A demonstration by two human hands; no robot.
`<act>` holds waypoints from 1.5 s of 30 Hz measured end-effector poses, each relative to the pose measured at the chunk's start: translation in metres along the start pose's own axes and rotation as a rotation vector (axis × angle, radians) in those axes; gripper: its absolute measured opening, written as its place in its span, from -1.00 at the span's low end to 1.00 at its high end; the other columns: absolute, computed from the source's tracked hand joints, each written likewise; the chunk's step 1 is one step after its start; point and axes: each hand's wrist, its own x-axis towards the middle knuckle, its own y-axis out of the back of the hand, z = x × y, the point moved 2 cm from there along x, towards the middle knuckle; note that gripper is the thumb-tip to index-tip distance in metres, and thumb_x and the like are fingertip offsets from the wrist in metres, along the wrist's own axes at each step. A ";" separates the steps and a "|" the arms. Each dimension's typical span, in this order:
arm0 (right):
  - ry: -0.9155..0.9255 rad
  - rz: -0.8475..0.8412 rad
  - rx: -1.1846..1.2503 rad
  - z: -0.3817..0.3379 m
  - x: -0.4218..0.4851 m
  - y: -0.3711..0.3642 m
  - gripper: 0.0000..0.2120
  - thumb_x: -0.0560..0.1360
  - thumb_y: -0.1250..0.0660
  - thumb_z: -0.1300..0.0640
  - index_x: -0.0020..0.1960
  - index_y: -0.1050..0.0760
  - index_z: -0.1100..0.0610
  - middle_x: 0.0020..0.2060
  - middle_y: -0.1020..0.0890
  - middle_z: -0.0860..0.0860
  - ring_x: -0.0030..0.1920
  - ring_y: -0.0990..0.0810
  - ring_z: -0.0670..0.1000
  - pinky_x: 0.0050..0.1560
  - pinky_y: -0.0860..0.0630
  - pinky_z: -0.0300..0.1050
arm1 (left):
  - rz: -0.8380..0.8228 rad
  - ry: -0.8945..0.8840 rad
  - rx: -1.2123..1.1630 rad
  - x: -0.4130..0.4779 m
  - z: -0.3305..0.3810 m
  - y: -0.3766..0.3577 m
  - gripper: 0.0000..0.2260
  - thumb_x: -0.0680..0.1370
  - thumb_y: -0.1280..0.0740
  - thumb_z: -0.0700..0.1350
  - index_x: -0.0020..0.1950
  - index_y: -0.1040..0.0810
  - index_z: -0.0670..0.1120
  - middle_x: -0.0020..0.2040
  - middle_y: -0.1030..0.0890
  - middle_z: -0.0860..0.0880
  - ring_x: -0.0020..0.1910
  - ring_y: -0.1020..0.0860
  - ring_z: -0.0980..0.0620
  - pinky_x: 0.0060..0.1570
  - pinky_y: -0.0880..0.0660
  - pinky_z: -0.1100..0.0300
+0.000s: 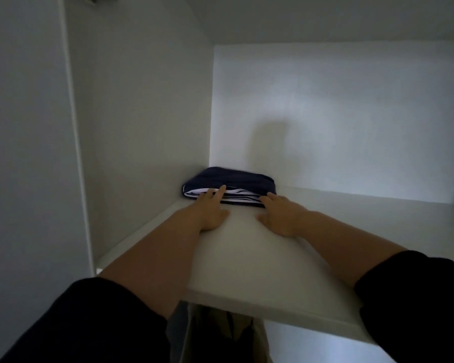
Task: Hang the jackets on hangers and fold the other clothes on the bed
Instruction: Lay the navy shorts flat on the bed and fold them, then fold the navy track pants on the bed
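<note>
A folded pile of dark navy and white clothes [236, 180] lies at the back left corner of a white wardrobe shelf [247, 258]. My left hand [211, 208] rests flat on the shelf, its straight fingertips touching the pile's front edge. My right hand [279, 214] also lies flat on the shelf, with its fingertips against the pile's front right corner. Neither hand grips anything. Both forearms reach over the shelf from black sleeves.
White wardrobe walls enclose the shelf at the left [142, 113] and back [338, 113]. The shelf runs on to the right of the pile. Below the shelf's front edge hang dim garments [220, 334].
</note>
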 end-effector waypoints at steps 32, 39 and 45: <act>-1.049 0.569 -0.195 -0.073 -0.866 0.053 -0.53 0.52 -0.19 -0.01 0.38 -0.34 0.13 0.32 -0.48 0.06 0.30 -0.43 0.12 0.37 -0.25 0.07 | 0.221 -0.887 -0.103 -0.641 0.392 -0.077 -0.46 0.61 -0.16 0.00 0.55 -0.07 -0.02 0.56 -0.05 -0.10 0.50 -0.10 -0.10 0.42 -0.15 -0.05; -1.306 0.458 -0.263 -0.191 -1.054 0.055 -0.50 0.54 -0.18 -0.04 0.42 -0.28 0.13 0.38 -0.40 0.07 0.38 -0.34 0.12 0.42 -0.16 0.10 | 0.111 -1.133 -0.133 -0.839 0.398 -0.095 -0.45 0.60 -0.14 0.04 0.55 -0.04 -0.02 0.56 -0.04 -0.11 0.52 -0.05 -0.11 0.43 -0.13 -0.12; -1.465 0.333 -0.330 -0.282 -1.200 0.067 -0.49 0.55 -0.16 -0.06 0.43 -0.24 0.12 0.38 -0.38 0.06 0.38 -0.32 0.12 0.46 -0.11 0.15 | 0.084 -1.318 -0.179 -0.975 0.420 -0.087 -0.43 0.60 -0.12 0.06 0.56 0.00 -0.01 0.56 -0.02 -0.10 0.52 -0.03 -0.09 0.43 -0.08 -0.12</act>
